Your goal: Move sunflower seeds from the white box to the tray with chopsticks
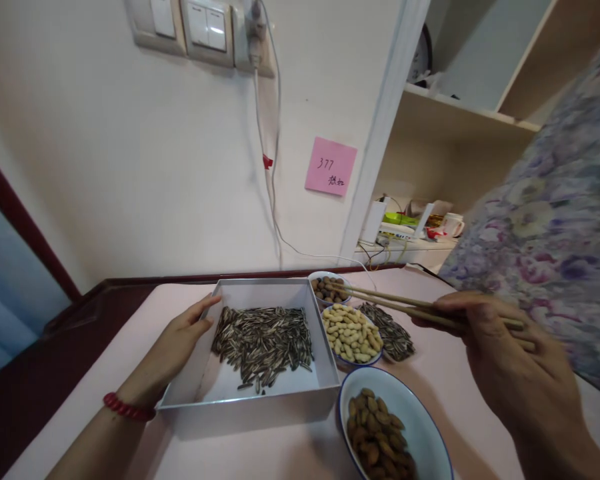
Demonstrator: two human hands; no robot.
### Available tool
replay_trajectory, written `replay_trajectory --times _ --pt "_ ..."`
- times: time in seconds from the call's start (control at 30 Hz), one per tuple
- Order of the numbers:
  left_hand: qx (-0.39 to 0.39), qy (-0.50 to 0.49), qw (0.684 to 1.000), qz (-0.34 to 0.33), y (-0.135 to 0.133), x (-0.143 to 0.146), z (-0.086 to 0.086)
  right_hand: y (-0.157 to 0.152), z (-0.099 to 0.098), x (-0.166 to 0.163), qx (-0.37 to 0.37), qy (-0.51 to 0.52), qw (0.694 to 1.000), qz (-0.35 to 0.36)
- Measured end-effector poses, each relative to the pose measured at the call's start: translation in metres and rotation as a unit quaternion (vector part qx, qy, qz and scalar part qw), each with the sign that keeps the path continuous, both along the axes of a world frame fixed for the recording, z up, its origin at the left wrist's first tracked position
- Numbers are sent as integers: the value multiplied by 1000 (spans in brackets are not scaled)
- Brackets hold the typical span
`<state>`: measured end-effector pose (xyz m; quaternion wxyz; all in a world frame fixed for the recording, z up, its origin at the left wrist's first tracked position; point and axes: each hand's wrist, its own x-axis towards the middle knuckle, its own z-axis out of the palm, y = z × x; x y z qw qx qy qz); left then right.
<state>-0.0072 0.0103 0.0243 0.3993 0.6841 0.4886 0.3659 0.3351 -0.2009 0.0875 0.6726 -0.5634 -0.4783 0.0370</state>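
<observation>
My left hand (185,337) grips the left wall of a white open box (325,337), its fingers at the rim. Striped sunflower seeds (265,340) lie heaped inside. In my right hand (517,363) is a pair of wooden chopsticks (405,305), pointing left. Their tips reach the far bowl (312,275) of round brown nuts (330,289); whether they pinch a nut I cannot tell. Nearer stands a bowl of peanuts (353,333), and beside it lies a pile of more sunflower seeds (391,332). A larger white bowl (425,427) with a blue rim holds almonds (377,433) in front.
A pink cloth (205,440) covers the table, which meets the wall at the back. White cables (275,200) hang from a socket down to the tabletop. A floral curtain (545,220) borders the right side, near shelves (460,120) with household items.
</observation>
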Motion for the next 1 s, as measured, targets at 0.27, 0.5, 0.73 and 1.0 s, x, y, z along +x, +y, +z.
replay_trajectory --times 0.27,0.5,0.73,1.0 --pt "-2 -20 1000 6 -10 2 6 23 -2 -42 -160 -149 962 161" --pt "-2 -23 1000 -2 -9 1 2 43 -6 -57 -224 -201 932 203" --pt "-5 -33 999 -3 -12 2 4 50 -17 -69 -230 -170 931 228" --pt "-3 -35 999 6 -12 2 3 68 -23 -74 -200 -172 941 213"
